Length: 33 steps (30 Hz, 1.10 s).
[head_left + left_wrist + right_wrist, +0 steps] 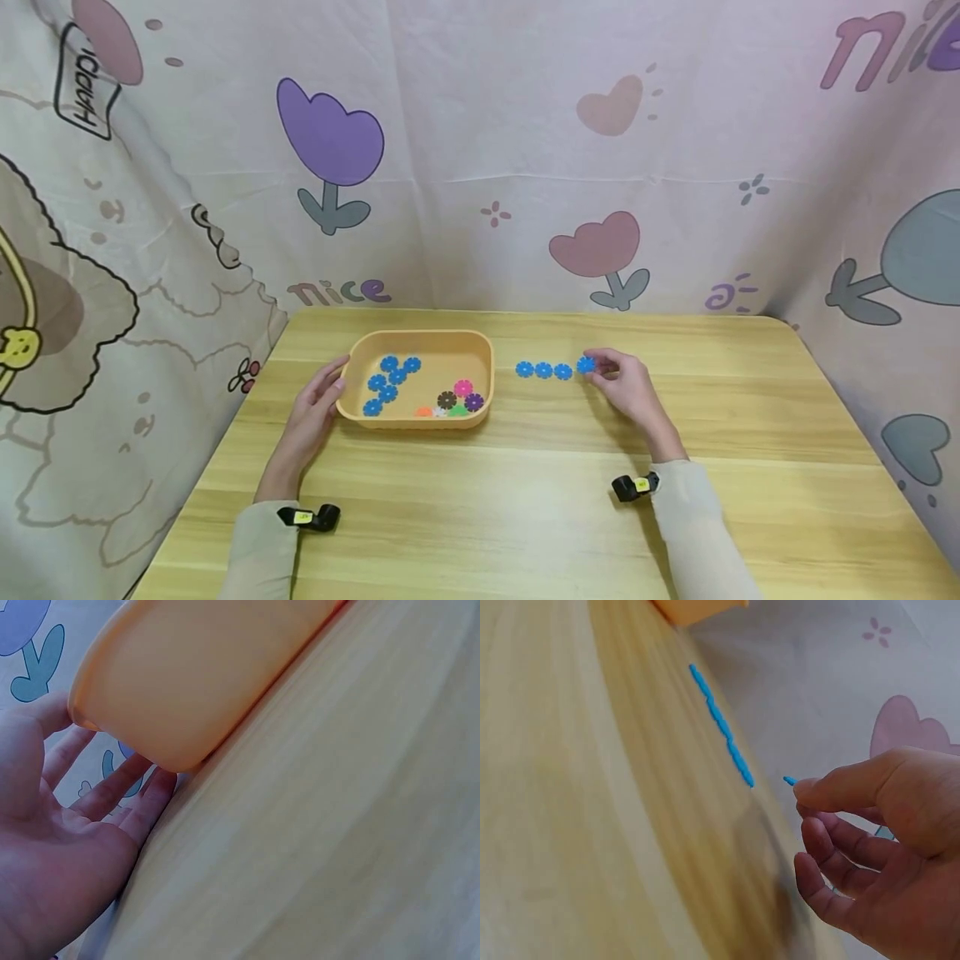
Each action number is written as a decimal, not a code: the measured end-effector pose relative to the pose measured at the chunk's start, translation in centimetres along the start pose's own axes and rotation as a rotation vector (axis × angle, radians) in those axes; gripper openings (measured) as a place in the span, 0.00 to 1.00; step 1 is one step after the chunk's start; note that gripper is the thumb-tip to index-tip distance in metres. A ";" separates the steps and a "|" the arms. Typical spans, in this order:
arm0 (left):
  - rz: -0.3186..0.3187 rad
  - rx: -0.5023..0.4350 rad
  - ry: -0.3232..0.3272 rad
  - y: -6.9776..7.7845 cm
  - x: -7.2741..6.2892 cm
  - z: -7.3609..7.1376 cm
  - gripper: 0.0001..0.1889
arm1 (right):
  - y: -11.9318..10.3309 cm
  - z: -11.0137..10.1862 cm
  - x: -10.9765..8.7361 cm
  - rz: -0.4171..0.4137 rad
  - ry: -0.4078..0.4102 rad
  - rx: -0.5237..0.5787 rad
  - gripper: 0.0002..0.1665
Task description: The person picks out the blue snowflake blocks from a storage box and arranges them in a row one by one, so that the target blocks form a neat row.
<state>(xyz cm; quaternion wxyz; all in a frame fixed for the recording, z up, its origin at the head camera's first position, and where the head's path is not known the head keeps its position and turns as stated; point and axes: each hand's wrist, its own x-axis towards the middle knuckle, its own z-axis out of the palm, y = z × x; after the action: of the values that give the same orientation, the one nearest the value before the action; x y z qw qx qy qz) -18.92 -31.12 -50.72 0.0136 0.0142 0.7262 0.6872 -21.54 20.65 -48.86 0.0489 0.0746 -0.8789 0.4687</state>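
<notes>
My left hand [313, 408] holds the yellow-orange plastic tray [420, 422] at its left end, with the thumb at the rim and the fingers along the outer wall. Between thumb and fingertips, my right hand [628, 385] pinches a blue notched disc [586, 365], a flat snowflake-shaped piece. In the right wrist view this disc [790, 781] shows edge-on, a gap away from a row of three blue discs [721, 726]. That row [543, 370] lies on the table, right of the tray, its discs side by side.
Inside the tray, several blue discs [387, 392] lie on the left. Pink [463, 388], brown [447, 400], purple [474, 402], green, white and orange ones gather at the lower right. A patterned cloth [450, 125] hangs behind the wooden table [480, 517].
</notes>
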 end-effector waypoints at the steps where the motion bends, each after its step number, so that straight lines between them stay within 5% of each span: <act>1: -0.001 0.005 0.001 0.0 0.0 0.0 0.30 | 0.1 0.0 0.0 0.004 -0.005 -0.006 0.22; 33: 0.029 0.011 -0.008 -0.2 0.0 -0.1 0.28 | 1.0 0.9 0.3 0.063 -0.047 -0.104 0.20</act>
<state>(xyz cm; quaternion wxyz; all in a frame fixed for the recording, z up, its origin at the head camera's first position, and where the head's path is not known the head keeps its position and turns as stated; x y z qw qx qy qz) -18.89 -31.27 -50.92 0.0066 0.0277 0.7297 0.6832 -21.99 20.47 -50.16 0.0172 0.0552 -0.9049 0.4217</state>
